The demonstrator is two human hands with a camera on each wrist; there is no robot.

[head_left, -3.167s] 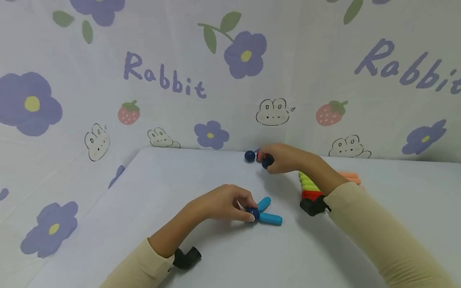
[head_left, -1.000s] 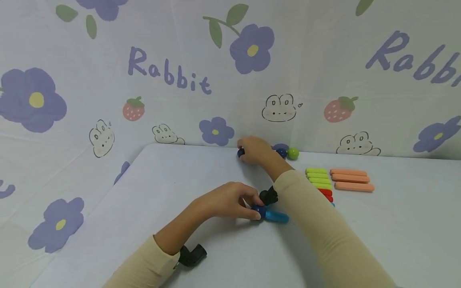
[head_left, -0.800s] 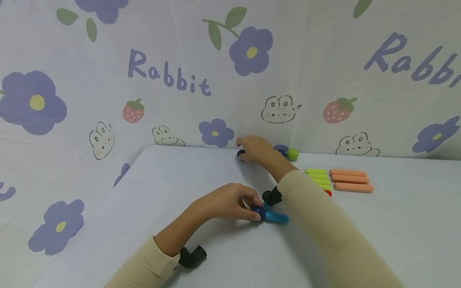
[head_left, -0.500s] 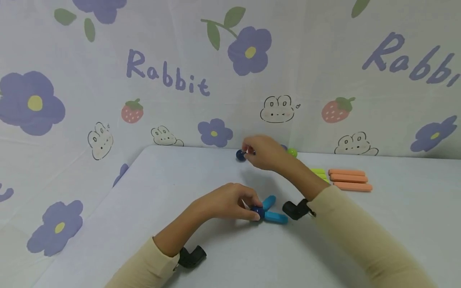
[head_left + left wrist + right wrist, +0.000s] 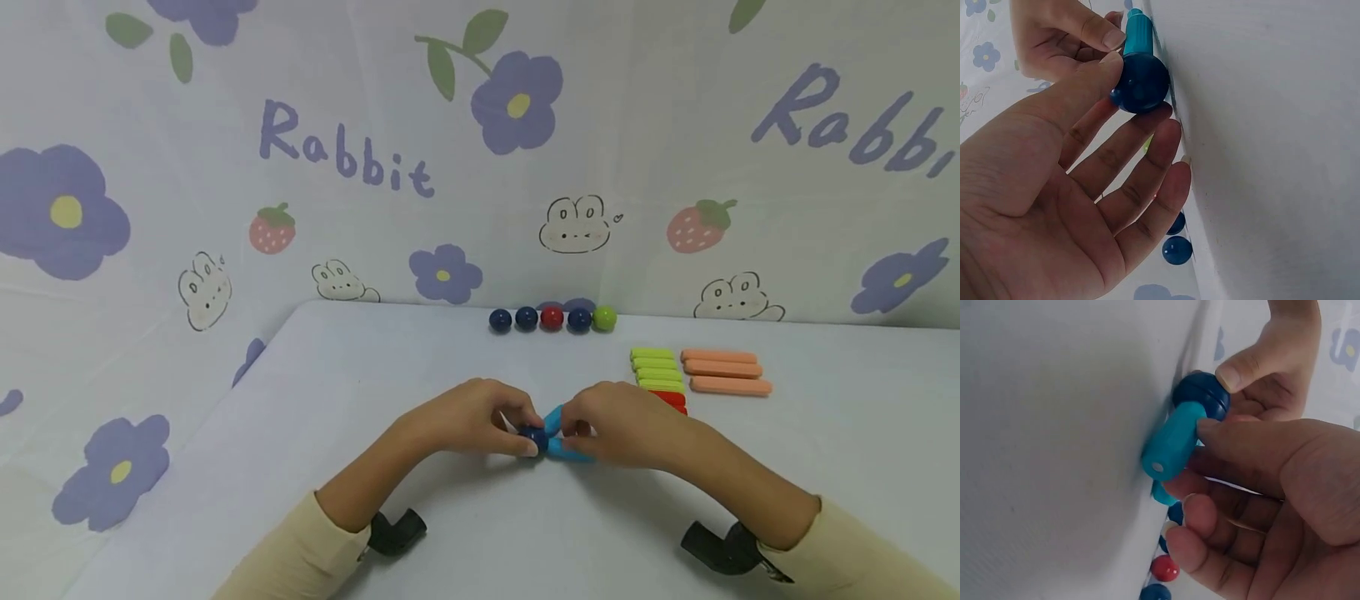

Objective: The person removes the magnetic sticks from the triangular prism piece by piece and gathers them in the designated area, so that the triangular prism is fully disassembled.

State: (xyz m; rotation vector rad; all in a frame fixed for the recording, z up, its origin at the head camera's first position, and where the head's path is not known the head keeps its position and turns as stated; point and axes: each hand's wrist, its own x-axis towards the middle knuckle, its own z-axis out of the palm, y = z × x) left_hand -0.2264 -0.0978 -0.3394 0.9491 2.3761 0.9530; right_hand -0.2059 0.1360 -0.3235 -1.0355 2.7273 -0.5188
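My left hand (image 5: 472,419) pinches a dark blue ball (image 5: 533,439) between thumb and fingers, low over the white table. Two light blue sticks spread from the ball toward the right: an upper stick (image 5: 552,420) and a lower stick (image 5: 567,451). My right hand (image 5: 633,425) has thumb and index finger on the sticks. In the right wrist view, its thumb presses the near blue stick (image 5: 1172,442) where it meets the ball (image 5: 1200,394), and the second stick (image 5: 1163,494) is mostly hidden behind it. The left wrist view shows the ball (image 5: 1144,84) at the left fingertips.
At the table's back edge is a row of balls: dark blue ones (image 5: 501,320), a red ball (image 5: 552,318) and a green ball (image 5: 604,318). Yellow-green sticks (image 5: 657,365), red sticks (image 5: 669,399) and orange sticks (image 5: 723,369) lie to the right. A printed curtain (image 5: 360,233) hangs behind.
My right hand has arranged balls into a row at the back, let go of them, and come forward to the blue sticks. The left hand has kept its hold on the dark blue ball.
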